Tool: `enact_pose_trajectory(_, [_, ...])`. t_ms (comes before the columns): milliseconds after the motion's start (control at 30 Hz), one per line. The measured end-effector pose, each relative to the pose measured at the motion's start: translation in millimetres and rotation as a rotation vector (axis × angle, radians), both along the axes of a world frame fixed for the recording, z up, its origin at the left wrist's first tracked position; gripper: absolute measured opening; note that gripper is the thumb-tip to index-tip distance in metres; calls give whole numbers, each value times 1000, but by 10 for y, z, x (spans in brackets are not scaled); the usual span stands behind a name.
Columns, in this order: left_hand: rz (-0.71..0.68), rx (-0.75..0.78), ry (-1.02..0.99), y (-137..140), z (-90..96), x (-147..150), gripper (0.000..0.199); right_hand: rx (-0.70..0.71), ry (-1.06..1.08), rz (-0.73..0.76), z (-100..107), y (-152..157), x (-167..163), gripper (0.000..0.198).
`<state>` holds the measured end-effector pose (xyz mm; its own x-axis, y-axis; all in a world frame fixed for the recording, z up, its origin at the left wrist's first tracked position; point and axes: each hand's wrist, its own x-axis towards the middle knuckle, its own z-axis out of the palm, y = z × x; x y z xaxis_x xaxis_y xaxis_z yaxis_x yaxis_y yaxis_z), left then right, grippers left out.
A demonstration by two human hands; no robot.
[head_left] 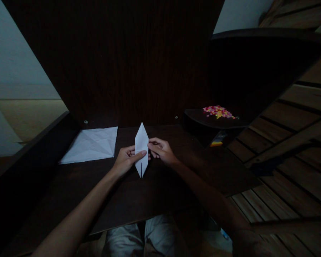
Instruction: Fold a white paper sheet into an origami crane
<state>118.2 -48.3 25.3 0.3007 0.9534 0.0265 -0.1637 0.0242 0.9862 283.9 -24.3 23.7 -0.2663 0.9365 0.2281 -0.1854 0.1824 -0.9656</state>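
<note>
Far left of the folded paper point(141, 137): dark side board point(29, 150) of the desk. Left of the paper, between it and that board: white sheets point(93, 144), lying flat on the desk top point(117, 205), creases visible on the uppermost. Immediately left of the paper: left hand point(123, 161), gripping it, thumb across the lower front face, fingers partly hidden behind.

Folded paper itself: white, elongated, pointed at both ends, long axis running away from the person; near half split by a narrow slit up from the tip. Held in both hands over the desk top; contact with the surface cannot be judged. Dark back board point(139, 64) beyond it.

Immediately right of the paper: right hand point(163, 151), closed on its right edge with thumb and fingertips. Farther right, well apart: rounded shelf point(194, 116) bearing small pink, red and yellow pieces point(219, 111). Far right: wooden slats point(291, 192).
</note>
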Motion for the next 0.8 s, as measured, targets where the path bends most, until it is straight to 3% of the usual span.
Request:
enact_pose_trajectory(233, [38,-38,1,53,-28,12,40,56,-64,-71,-33,10,-27,30])
enact_pose_trajectory(433, [187,69,113,100,-89,-9,40,32,-51,-91,-69,17,-53,29])
enact_pose_trajectory(633, [301,145,106,145,-129,-36,38,-37,-42,-32,-111,5,-104,33])
enact_pose_trajectory(800, [288,132,56,178,-159,-29,39,-18,-91,-12,-113,1,-98,27])
